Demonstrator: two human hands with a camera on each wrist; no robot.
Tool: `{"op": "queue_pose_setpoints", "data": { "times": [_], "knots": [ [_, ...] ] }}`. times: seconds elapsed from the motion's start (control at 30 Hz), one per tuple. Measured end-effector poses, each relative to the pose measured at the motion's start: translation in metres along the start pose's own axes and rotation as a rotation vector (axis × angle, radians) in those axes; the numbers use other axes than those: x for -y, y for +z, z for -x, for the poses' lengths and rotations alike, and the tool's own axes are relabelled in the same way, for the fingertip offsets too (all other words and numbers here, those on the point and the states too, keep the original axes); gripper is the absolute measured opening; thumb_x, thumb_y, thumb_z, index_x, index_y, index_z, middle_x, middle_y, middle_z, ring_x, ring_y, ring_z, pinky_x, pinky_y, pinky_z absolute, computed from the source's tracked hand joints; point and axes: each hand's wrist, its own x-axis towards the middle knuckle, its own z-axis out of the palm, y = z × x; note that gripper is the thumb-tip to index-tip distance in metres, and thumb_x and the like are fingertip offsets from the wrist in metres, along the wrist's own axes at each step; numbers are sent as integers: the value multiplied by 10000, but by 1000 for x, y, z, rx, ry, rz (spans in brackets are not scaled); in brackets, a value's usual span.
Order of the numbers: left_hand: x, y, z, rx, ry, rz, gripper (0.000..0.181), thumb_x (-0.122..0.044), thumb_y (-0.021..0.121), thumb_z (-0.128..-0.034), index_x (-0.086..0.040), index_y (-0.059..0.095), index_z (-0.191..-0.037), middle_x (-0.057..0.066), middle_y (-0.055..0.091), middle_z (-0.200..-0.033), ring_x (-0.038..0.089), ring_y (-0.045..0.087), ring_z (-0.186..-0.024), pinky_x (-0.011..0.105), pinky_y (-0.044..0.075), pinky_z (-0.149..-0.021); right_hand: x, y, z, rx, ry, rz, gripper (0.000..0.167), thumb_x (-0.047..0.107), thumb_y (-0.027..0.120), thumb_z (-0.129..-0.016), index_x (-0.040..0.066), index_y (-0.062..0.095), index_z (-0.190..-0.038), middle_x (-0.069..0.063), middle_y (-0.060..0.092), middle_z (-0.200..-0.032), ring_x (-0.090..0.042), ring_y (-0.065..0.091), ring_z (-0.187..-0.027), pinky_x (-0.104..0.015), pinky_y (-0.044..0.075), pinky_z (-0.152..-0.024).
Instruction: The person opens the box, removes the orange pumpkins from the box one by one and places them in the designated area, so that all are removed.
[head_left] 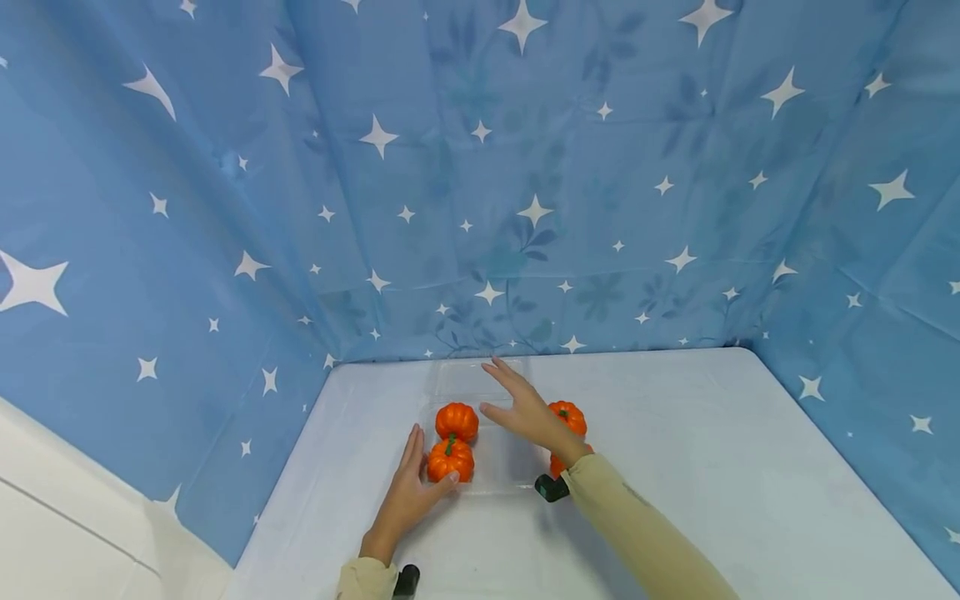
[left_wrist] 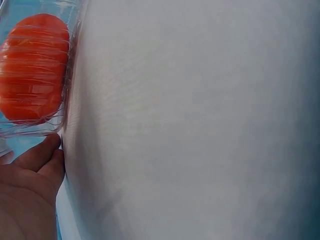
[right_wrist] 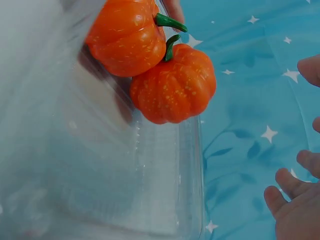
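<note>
Two orange toy pumpkins, one behind the other, sit in the left part of a clear plastic container. My left hand is at the container's front left corner, fingers extended along its side and thumb near the front pumpkin. In the left wrist view that hand lies beside the clear wall. My right hand is over the container's right part, fingers spread, holding nothing. The right wrist view shows its fingers apart, away from the pumpkins.
Two more orange pumpkins are on the right, partly hidden by my right forearm. The container's clear lid extends toward the back edge of the white table. Blue curtains with white stars hang behind and at both sides.
</note>
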Motion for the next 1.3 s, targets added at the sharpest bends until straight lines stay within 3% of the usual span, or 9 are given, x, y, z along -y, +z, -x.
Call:
{"op": "queue_pose_setpoints", "data": {
  "times": [0.23,0.43,0.8,1.0,1.3],
  "knots": [
    [-1,0,0,1,6,3,1151,-549,796,-926,27,161,-1694,180,91,-1782,419,322,-1562,528,363,-1193,7,6,-18,68,5,39,702,245,715,-1033,133,421,-1661,-111,236,-1762,-414,265,-1585,-706,271,-1219],
    [0,-1,0,2,16,-7,1137,-535,801,-926,34,179,-1689,182,107,-1780,418,310,-1568,531,377,-1181,9,15,-31,175,-7,40,664,182,687,-1039,125,438,-1652,-121,229,-1762,-405,262,-1588,-670,267,-1238],
    [5,1,-1,-14,53,-26,1122,-540,793,-928,51,206,-1679,192,135,-1773,434,331,-1554,537,375,-1181,-1,42,-40,369,-45,199,588,120,691,-1026,100,531,-1591,-144,325,-1725,-380,374,-1546,-583,367,-1218],
    [5,2,-1,-17,57,-26,1129,-543,802,-919,39,209,-1683,181,139,-1775,440,321,-1557,557,366,-1187,-3,51,-40,403,-83,288,543,19,706,-996,76,605,-1527,-196,426,-1662,-397,459,-1490,-543,411,-1195],
    [4,1,-1,-10,49,-34,1134,-554,788,-925,52,198,-1680,183,129,-1776,424,293,-1573,535,351,-1197,-2,55,-34,380,-103,328,553,-65,706,-967,104,649,-1490,-198,505,-1605,-360,521,-1449,-489,438,-1178]
  ]
}}
